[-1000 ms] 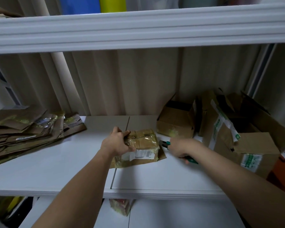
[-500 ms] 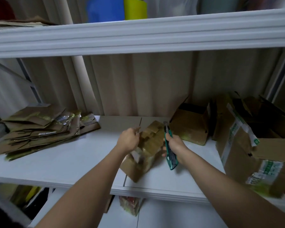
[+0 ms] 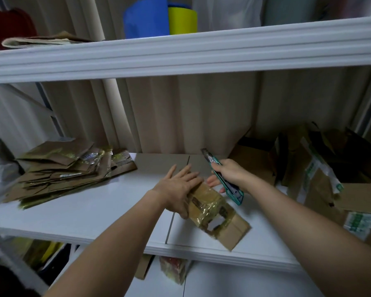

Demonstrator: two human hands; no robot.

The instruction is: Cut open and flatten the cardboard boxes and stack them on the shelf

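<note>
I watched the left hand (image 3: 178,185) lie flat, fingers straight and spread, pressing down on the far end of the small taped box (image 3: 212,211). The box lay on the white shelf (image 3: 84,213), its long axis running from about ten o'clock, under the palm, to four o'clock, where the near end reached almost to the shelf's front edge. So most of the box stretched away from the left fingers toward five o'clock, and the left hand was plainly the nearer one, already on it.

The right hand (image 3: 229,174) sat just beside the box's far end at two o'clock, curled round the green utility knife (image 3: 223,179), blade pointing up toward eleven; one or two fingertips seemed to reach toward the cardboard, though I could not tell if they touched.

The stack of flattened boxes (image 3: 66,170) lay well apart at nine o'clock, which I judged to be where this one was bound.
</note>
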